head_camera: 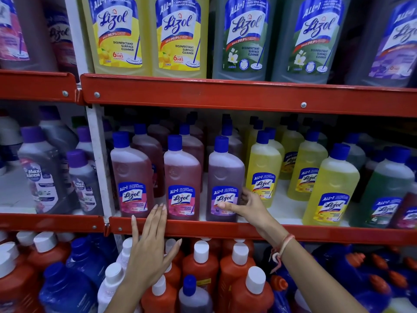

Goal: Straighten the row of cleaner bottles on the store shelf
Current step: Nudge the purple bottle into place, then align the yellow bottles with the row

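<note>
On the middle shelf [225, 231] stands a front row of Lizol cleaner bottles with blue caps. Two pink bottles [132, 177] [182, 181] are at the left, then a purple bottle [224, 175], then yellow bottles [262, 170] [330, 188] at the right. My right hand [246, 205] grips the purple bottle low down, thumb across its label and fingers round its right side. My left hand [150, 247] is flat with fingers apart in front of the shelf's red edge, fingertips just below the pink bottles, holding nothing.
Large Lizol bottles fill the shelf above [225, 96]. Orange and blue bottles with white caps [200, 263] crowd the shelf below. A white upright post [99, 159] separates a left bay of Maxkleen bottles [42, 175]. More bottles stand behind the front row.
</note>
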A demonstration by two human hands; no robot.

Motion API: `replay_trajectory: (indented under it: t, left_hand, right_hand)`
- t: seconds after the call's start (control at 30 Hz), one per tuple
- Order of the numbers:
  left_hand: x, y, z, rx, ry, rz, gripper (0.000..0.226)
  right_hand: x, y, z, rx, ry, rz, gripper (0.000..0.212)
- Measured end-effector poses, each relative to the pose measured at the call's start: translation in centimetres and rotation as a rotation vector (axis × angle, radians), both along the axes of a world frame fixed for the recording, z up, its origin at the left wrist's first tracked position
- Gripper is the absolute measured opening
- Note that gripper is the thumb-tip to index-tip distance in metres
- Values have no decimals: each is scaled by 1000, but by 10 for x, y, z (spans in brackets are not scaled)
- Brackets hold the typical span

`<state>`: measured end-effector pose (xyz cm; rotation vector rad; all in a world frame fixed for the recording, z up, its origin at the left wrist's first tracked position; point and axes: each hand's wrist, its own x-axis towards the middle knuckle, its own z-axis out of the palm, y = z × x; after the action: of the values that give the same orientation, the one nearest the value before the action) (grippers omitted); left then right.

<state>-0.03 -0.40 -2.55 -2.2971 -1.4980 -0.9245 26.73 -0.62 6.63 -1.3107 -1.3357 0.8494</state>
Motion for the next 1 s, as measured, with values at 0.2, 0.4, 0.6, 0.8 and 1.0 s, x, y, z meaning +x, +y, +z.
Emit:
replay_trajectory:
  t: [0.2, 0.4, 0.6, 0.8, 1.0]
  left_hand:
    - [0, 0, 0, -8, 11, 3, 83]
    - [-3, 2, 1, -15, 22, 3, 84]
    - [10, -1, 10, 5, 8, 14, 85]
    - [4, -2, 5, -10, -6, 6, 85]
    - [1, -3, 2, -23, -4, 10, 85]
  right_hand:
    - [-4, -7, 0, 22, -19, -21, 94]
    - [11, -26, 8, 157, -24, -118, 70]
    - [63, -34, 23, 335, 89, -423, 65]
    - [83, -5, 25, 127, 88, -367, 85]
    - [88, 7, 30, -22, 171, -174, 71]
